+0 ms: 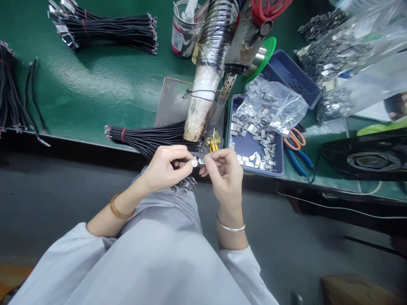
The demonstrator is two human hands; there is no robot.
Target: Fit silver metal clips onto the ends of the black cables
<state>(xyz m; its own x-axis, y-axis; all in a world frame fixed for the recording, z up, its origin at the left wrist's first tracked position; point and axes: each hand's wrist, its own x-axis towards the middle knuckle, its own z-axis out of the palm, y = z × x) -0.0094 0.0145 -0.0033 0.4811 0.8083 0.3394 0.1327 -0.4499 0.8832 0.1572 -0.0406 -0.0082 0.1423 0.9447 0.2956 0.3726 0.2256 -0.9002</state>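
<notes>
My left hand and my right hand meet just in front of the bench edge, both pinched shut on one small metal connector shell held between their fingertips. My left hand also grips the end of a black cable from the bundle that lies across the bench edge; more cable ends with metal tips hang below my left palm. A blue tray with several loose metal shells sits just right of my right hand.
A foil-wrapped machine stands behind my hands on the green bench. More black cable bundles lie at the back left. Bags of metal parts, blue-handled pliers and a glass jar are also there.
</notes>
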